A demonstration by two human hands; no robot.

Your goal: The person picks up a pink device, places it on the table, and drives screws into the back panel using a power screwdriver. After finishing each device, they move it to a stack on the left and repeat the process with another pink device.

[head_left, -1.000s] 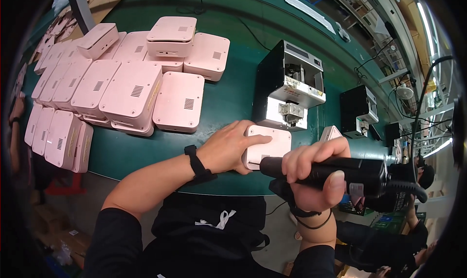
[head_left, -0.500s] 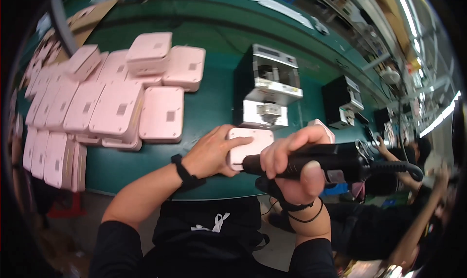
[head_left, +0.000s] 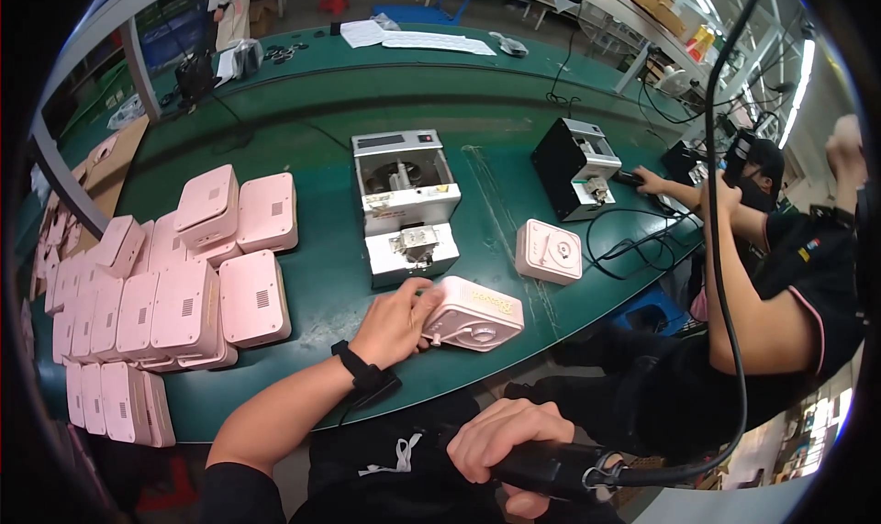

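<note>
My left hand point(head_left: 393, 327) is closed on the left end of a pink plastic case point(head_left: 475, 317). The case is tipped up near the bench's front edge, showing a round fitting on one side and gold lettering on another. Below the bench edge, in front of my body, my right hand point(head_left: 510, 434) is wrapped round a black corded electric screwdriver point(head_left: 549, 469); its tip is hidden. A silver and black screw feeder point(head_left: 406, 194) stands just beyond the case. Another pink case point(head_left: 549, 250), with a round part and a cord on its face, sits to the right.
Stacked pink cases point(head_left: 184, 304) fill the left of the green bench point(head_left: 321, 340). A second screw feeder point(head_left: 576, 171) stands at the right, near loose black cables point(head_left: 633, 249). A co-worker point(head_left: 771, 249) sits there, arms over the bench. The screwdriver's cord point(head_left: 719, 203) hangs at the right.
The screwdriver in my right hand has come off the case, down toward my lap. My left hand has tipped the case from lying flat. The view has shifted, showing more of the far bench.
</note>
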